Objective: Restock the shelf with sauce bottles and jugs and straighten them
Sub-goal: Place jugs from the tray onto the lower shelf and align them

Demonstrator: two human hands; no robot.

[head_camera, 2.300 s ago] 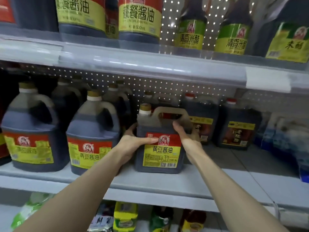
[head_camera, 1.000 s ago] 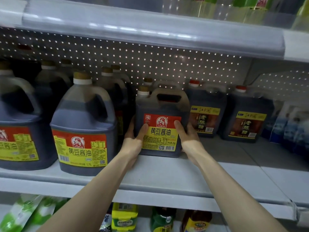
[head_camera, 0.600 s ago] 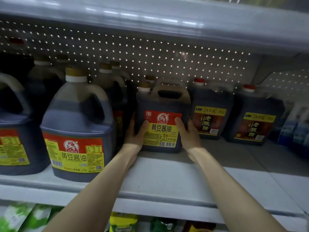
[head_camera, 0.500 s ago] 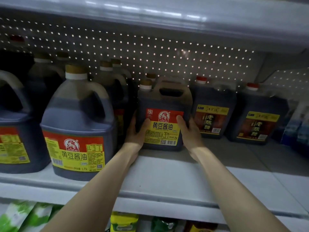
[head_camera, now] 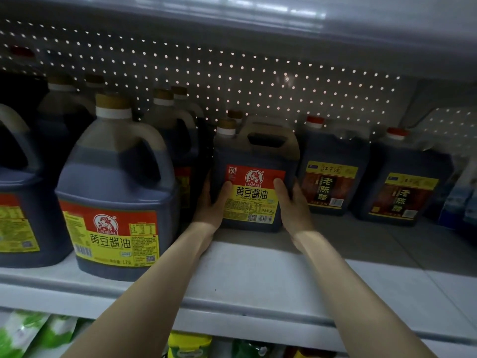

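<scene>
Both forearms reach over the front lip of the shelf (head_camera: 258, 280), above green packets (head_camera: 25, 332) on the tier below. The left hand (head_camera: 210, 210) and right hand (head_camera: 291, 208) clasp the square soy sauce jug (head_camera: 254, 177) from either side. Each thumb lies on the front label, and the other fingers wrap round the jug's flanks, mostly out of sight. The jug stands upright between the 2 palms, apparently resting on the shelf, label outward, set well back from the lip. Just left of the left fingers rises a round soy sauce jug (head_camera: 116, 192), standing nearer the lip. Just right of the right fingers sits a vinegar jug (head_camera: 333, 171), with a second vinegar jug (head_camera: 402, 182) beyond it. Behind the fingers another gold cap peeks over the held jug's shoulder, then comes the perforated back panel (head_camera: 258, 81). The step looks like straightening: seating this jug in its row. The next move likely calls for squaring its label with the neighbours, then easing both grips off without tipping it.
</scene>
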